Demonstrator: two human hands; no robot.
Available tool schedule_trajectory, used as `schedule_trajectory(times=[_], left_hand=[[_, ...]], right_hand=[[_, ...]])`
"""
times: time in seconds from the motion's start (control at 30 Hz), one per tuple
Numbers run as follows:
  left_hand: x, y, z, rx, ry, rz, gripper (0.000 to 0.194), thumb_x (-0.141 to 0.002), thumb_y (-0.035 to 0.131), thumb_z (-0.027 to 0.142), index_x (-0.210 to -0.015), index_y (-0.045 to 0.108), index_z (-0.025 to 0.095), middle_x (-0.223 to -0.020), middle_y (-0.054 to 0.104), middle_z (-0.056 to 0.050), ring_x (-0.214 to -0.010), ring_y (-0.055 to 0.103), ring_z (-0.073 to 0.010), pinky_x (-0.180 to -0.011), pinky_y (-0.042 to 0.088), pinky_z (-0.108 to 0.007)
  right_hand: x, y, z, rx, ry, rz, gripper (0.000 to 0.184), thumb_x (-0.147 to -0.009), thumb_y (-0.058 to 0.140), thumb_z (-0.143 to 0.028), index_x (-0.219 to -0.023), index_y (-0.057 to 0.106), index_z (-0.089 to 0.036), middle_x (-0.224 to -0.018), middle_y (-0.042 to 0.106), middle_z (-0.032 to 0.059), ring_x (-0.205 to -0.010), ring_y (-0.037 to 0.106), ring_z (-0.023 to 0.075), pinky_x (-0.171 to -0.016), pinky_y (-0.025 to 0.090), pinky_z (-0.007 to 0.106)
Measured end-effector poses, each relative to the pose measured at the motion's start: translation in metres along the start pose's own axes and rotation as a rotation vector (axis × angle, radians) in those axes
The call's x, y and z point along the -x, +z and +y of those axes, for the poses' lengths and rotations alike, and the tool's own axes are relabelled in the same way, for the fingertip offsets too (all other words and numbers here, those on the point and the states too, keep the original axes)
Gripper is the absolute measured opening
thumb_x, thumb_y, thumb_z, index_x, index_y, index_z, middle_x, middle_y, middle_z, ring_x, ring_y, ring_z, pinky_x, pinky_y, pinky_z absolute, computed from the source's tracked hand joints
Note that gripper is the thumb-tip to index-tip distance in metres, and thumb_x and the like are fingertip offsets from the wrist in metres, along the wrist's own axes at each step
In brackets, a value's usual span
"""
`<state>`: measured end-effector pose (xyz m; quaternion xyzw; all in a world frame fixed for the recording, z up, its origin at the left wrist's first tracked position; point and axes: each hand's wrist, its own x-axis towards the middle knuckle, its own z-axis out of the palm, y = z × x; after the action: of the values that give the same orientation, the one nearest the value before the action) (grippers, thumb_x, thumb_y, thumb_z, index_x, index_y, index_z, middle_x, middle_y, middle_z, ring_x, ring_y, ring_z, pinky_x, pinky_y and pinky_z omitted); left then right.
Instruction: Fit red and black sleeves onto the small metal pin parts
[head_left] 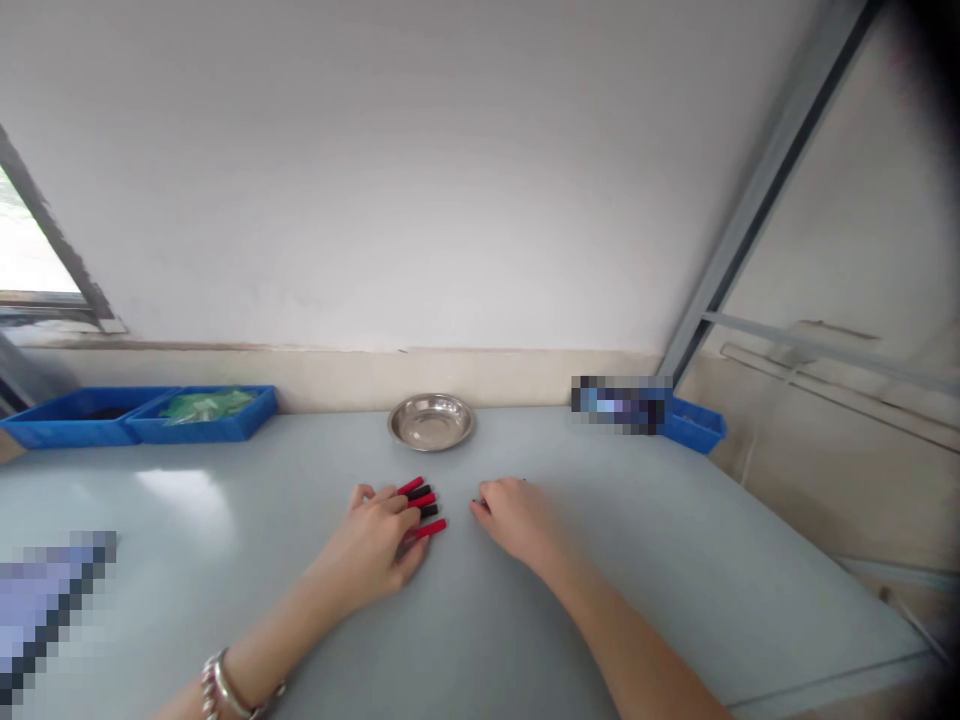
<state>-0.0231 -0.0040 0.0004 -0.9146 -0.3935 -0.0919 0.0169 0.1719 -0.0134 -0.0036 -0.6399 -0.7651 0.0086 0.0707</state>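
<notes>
Head view: left hand (388, 540) on tabletop (300, 660), fingers bent over row of red and black capped pens (424, 500), five ends showing, lying side by side, ends pointing toward right hand (517, 515). Right hand apart from pens, fingers curled, thumb and forefinger pressed together at small dark tip; rest of that item hidden. Round metal dish (431, 422) beyond both hands, near wall (420, 250). Beaded bracelet (214, 690) on left wrist. Blue trays (202, 430) at far left.
</notes>
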Motion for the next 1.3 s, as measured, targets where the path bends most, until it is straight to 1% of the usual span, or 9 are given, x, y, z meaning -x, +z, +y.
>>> schedule_trajectory(times=[0.1, 0.2, 0.33, 0.47, 0.67, 0.87, 1.03, 1.3], left_hand=[[0.0004, 0.0005, 0.0005, -0.035, -0.019, 0.0, 0.019, -0.078, 0.044, 0.033, -0.077, 0.057, 0.02, -0.077, 0.059, -0.006, -0.078, 0.051, -0.0223, -0.07, 0.028, -0.037], [0.0005, 0.0014, 0.0022, -0.031, -0.028, 0.012, 0.017, -0.078, 0.044, 0.03, -0.085, 0.055, 0.019, -0.082, 0.058, -0.006, -0.081, 0.051, -0.0223, -0.071, 0.028, -0.036], [0.0014, 0.0037, 0.0027, -0.023, -0.036, 0.024, 0.014, -0.078, 0.042, 0.024, -0.082, 0.054, 0.019, -0.08, 0.055, -0.004, -0.078, 0.051, -0.0209, -0.07, 0.028, -0.035], [0.0014, 0.0063, 0.001, -0.03, -0.057, 0.048, 0.015, -0.081, 0.039, 0.022, -0.083, 0.053, 0.019, -0.08, 0.054, -0.004, -0.078, 0.05, -0.0203, -0.07, 0.028, -0.035], [-0.001, 0.0089, 0.0006, -0.05, -0.09, 0.099, 0.014, -0.081, 0.04, 0.023, -0.085, 0.052, 0.02, -0.084, 0.053, -0.003, -0.08, 0.049, -0.0202, -0.071, 0.028, -0.035], [-0.0014, 0.0074, 0.002, -0.059, -0.111, 0.134, 0.014, -0.081, 0.041, 0.025, -0.088, 0.052, 0.021, -0.089, 0.053, -0.004, -0.083, 0.048, -0.0203, -0.071, 0.029, -0.034], [-0.0007, 0.0076, 0.0016, -0.046, -0.117, 0.145, 0.013, -0.081, 0.042, 0.026, -0.087, 0.052, 0.021, -0.09, 0.053, -0.004, -0.084, 0.048, -0.0205, -0.071, 0.029, -0.034], [-0.0009, 0.0083, 0.0022, -0.015, -0.124, 0.15, 0.015, -0.08, 0.042, 0.027, -0.09, 0.053, 0.022, -0.095, 0.054, -0.004, -0.087, 0.048, -0.0206, -0.072, 0.031, -0.035]], right_hand=[[0.0016, -0.0016, -0.0013, 0.031, -0.004, -0.038, 0.024, -0.082, 0.043, -0.029, -0.075, 0.062, -0.017, -0.074, 0.064, 0.0109, -0.067, 0.06, 0.0212, -0.052, 0.035, 0.027], [0.0021, -0.0033, -0.0028, 0.048, 0.016, -0.058, 0.025, -0.083, 0.043, -0.03, -0.079, 0.063, -0.017, -0.077, 0.065, 0.0098, -0.071, 0.061, 0.0216, -0.055, 0.038, 0.027], [0.0011, -0.0041, -0.0044, 0.062, 0.049, -0.085, 0.026, -0.083, 0.042, -0.031, -0.081, 0.063, -0.017, -0.079, 0.065, 0.0088, -0.074, 0.062, 0.0209, -0.058, 0.041, 0.026], [0.0003, -0.002, -0.0042, 0.077, 0.074, -0.091, 0.027, -0.083, 0.041, -0.033, -0.081, 0.063, -0.017, -0.08, 0.066, 0.0097, -0.075, 0.062, 0.0223, -0.059, 0.042, 0.027], [-0.0002, 0.0002, -0.0028, 0.077, 0.08, -0.094, 0.028, -0.083, 0.041, -0.033, -0.083, 0.063, -0.017, -0.082, 0.066, 0.0109, -0.077, 0.062, 0.0228, -0.06, 0.043, 0.028], [-0.0003, -0.0007, -0.0029, 0.067, 0.101, -0.11, 0.028, -0.084, 0.042, -0.034, -0.084, 0.064, -0.017, -0.083, 0.065, 0.0114, -0.079, 0.062, 0.0234, -0.061, 0.043, 0.029], [-0.0003, -0.0012, -0.0019, 0.054, 0.115, -0.118, 0.029, -0.083, 0.042, -0.036, -0.085, 0.063, -0.016, -0.084, 0.065, 0.0113, -0.079, 0.062, 0.0236, -0.061, 0.042, 0.029], [-0.0001, -0.0012, -0.0009, 0.056, 0.115, -0.104, 0.03, -0.083, 0.043, -0.039, -0.084, 0.064, -0.018, -0.083, 0.066, 0.0099, -0.078, 0.062, 0.0224, -0.06, 0.042, 0.027]])
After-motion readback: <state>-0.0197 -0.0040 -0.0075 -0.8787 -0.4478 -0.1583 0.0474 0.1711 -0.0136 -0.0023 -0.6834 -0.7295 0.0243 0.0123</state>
